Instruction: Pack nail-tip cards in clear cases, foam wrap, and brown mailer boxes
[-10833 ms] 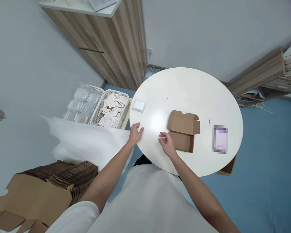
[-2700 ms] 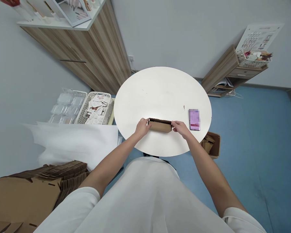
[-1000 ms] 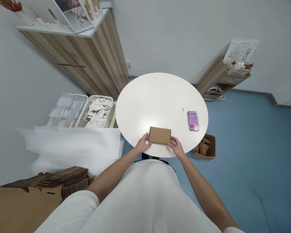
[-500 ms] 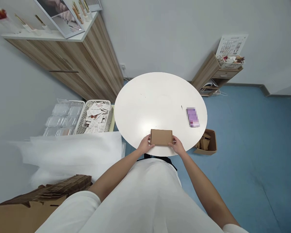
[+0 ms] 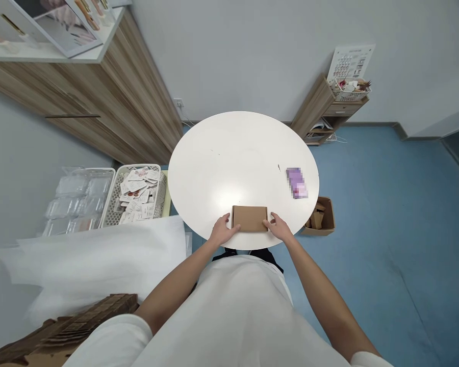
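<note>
A closed brown cardboard box (image 5: pixel 250 218) lies flat near the front edge of the white oval table (image 5: pixel 229 132). At its left end is my left hand (image 5: pixel 222 231), open, its fingers apart from the box side and its thumb over the near left corner. My right hand (image 5: pixel 278 227) is open at the other end, fingers off the side and thumb at the box's right edge. Further right on the table lies a purple item (image 5: pixel 296 182), blurred by pixels, with a small dark thing (image 5: pixel 279 167) beside it.
Left of the table stand a white basket of cards and packets (image 5: pixel 160 196) and clear plastic trays (image 5: pixel 71 186). White sheeting (image 5: pixel 99 255) and brown cardboard (image 5: pixel 92 316) lie nearer me. An open carton (image 5: pixel 331 216) is on the floor at right. Wooden cabinets (image 5: pixel 137 81) stand behind.
My fingers have loosened from the box's ends and now stand slightly away from it. The box stays flat on the table. The camera view has shifted a little.
</note>
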The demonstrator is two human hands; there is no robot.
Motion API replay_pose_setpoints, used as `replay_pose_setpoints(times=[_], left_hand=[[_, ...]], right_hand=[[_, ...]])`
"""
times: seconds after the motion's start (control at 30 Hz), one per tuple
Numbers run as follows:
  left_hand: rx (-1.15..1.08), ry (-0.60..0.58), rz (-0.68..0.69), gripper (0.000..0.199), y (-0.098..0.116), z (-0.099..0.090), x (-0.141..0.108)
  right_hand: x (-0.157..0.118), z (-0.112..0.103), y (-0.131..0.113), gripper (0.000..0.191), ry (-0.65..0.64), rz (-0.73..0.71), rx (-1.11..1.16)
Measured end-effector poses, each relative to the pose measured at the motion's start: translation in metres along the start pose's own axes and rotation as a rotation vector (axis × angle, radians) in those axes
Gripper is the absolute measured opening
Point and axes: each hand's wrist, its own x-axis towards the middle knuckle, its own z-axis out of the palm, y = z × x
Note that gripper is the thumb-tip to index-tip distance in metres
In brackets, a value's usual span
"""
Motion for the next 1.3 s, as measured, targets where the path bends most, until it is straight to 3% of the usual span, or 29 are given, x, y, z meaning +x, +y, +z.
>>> replay_pose_setpoints(times=[0.23,0.33,0.47,0.67,0.83,1.0,1.13,1.3], left_hand=[[-0.098,-0.037,0.039,0.058,0.014,0.001,0.01],[-0.137,-0.027,0.049,0.057,0.029,0.01,0.017],[-0.139,-0.061,0.105,0.057,0.069,0.037,0.023],[-0.092,-0.103,0.192,0.062,0.153,0.119,0.023],[0.063,-0.293,0.275,0.071,0.214,0.206,0.041],[0.123,-0.445,0.285,0.07,0.252,0.294,0.079],[0.043,-0.534,0.264,0.07,0.28,0.345,0.106],[-0.128,-0.715,0.355,0.073,0.319,0.383,0.122]], right_hand=[[-0.004,-0.009,-0.026,0.059,-0.238,-0.021,0.382],[-0.005,-0.022,-0.022,0.062,-0.181,-0.038,0.444],[0.003,-0.054,0.008,0.063,-0.048,-0.091,0.466],[0.006,-0.125,0.084,0.055,0.219,-0.141,0.428],[0.003,-0.194,0.161,0.047,0.383,0.005,0.386],[0.018,-0.239,0.225,0.046,0.459,0.157,0.424],[0.031,-0.267,0.255,0.052,0.49,0.176,0.492],[0.034,-0.292,0.271,0.07,0.592,0.104,0.555]])
